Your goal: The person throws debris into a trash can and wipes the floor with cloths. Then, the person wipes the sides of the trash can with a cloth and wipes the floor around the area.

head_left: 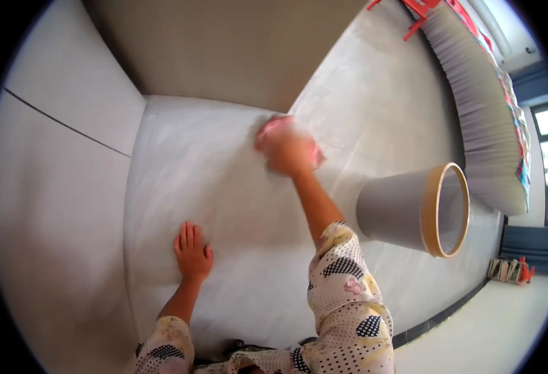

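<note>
Pressed against the pale grey floor (242, 212) is a pink-red cloth (267, 132), with my right hand (288, 153) on top of it. Motion blurs that hand, but the cloth bunches out around its fingers on both sides. The cloth lies close to the bottom corner of a brownish-grey panel (224, 50). My left hand (193, 252) rests flat on the floor nearer to me, fingers stretched out, holding nothing. Both arms wear patterned sleeves with dots.
A grey bin (392, 209) with a tan rim stands right of my right forearm. A white panel (62, 187) rises along the left. At right are a bed with a grey pleated skirt (473, 106), a red stool (420, 9) and a small rack of books (508, 270).
</note>
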A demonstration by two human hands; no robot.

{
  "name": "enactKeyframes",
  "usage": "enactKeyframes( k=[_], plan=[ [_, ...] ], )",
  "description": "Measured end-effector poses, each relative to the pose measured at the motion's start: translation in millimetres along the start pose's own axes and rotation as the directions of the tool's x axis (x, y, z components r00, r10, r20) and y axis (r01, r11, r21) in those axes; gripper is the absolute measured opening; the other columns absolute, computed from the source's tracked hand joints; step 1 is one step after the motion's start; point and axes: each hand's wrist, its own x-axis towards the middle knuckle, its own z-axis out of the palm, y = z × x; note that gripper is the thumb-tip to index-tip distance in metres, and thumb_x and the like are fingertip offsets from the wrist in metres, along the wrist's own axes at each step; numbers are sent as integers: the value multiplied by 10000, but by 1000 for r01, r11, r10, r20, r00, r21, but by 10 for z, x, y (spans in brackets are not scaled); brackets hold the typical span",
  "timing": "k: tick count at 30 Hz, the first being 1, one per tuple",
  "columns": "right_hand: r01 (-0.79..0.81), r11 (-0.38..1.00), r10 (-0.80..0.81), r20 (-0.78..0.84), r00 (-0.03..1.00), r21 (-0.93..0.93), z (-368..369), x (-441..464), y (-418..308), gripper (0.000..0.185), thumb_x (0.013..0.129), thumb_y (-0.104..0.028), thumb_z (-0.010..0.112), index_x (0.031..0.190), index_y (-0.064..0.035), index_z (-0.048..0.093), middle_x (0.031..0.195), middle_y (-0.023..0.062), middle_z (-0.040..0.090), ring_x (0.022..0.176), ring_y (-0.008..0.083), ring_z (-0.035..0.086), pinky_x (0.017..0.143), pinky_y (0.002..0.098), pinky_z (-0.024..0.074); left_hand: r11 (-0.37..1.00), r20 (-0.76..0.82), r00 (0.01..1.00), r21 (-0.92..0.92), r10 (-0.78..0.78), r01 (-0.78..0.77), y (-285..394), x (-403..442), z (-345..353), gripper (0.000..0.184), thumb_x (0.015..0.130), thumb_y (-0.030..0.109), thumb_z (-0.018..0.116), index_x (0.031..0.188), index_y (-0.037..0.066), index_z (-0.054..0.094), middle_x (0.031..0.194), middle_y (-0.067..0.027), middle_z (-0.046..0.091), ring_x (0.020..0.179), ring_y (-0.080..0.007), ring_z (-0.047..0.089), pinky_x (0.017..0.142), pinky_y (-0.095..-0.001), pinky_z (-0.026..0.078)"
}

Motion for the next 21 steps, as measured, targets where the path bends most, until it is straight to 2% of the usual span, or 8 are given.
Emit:
enactKeyframes(
  k=[5,8,11,14,15,17,19,21],
  plan=[
    [42,998,-41,-15,999,36,846,-786,-584,397,794,-213,614,1191,-197,597,1320,153,515,1111,331,565,967,507,437,1000,-28,1000,-1,-12,12,22,-4,9,658,824,232,619,1390,-14,390,1503,-186,335,1422,-315,268,1119,-478,222],
    [151,938,-220,200,955,313,336,-1390,-617,458,761,-234,645,1214,-181,605,1254,130,575,1134,310,571,970,460,449,1000,-35,999,0,-23,23,18,-27,11,648,827,235,616,1384,-19,402,1508,-181,331,1422,-316,270,1118,-482,225],
    [44,714,-210,153,966,699,551,-1354,141,472,707,-234,681,1167,-134,645,1116,129,667,1092,290,613,937,390,478,1000,-44,999,9,-10,11,39,3,23,639,832,228,612,1383,-22,406,1508,-178,334,1420,-318,275,1118,-484,226],
    [-168,775,391,-253,885,610,297,-999,1032,408,673,-218,735,1038,-48,670,992,166,699,944,285,665,824,369,517,1000,-35,999,3,-10,10,52,-19,-39,635,836,217,611,1386,-22,401,1504,-182,338,1415,-320,285,1114,-486,230],
    [-287,716,520,-212,827,636,-53,-935,1169,325,706,-207,703,980,-37,660,955,171,693,907,301,661,784,388,518,1000,-29,1000,-2,-11,11,56,7,-53,635,837,213,611,1387,-21,399,1503,-184,339,1413,-320,289,1112,-486,232],
    [-317,795,568,-452,688,517,521,-378,2214,347,741,-192,626,1034,-6,623,996,211,667,941,341,638,809,413,500,1000,-57,998,-14,19,-19,28,27,10,631,839,209,609,1388,-21,398,1497,-189,346,1409,-321,296,1108,-483,237],
    [-507,820,566,-243,788,265,509,-354,2387,496,749,-172,575,1219,-15,556,1186,213,593,1144,371,544,938,432,462,1000,-57,998,-9,23,-24,-3,18,6,628,841,206,607,1387,-23,398,1490,-193,355,1404,-322,305,1103,-479,242],
    [-455,880,474,-271,838,134,672,-427,2126,546,741,-175,588,1266,-39,526,1241,204,559,1170,370,524,955,430,460,1000,-59,998,-2,24,-24,0,37,-2,619,843,204,604,1383,-22,404,1484,-194,364,1399,-321,311,1101,-472,246]
  ],
)
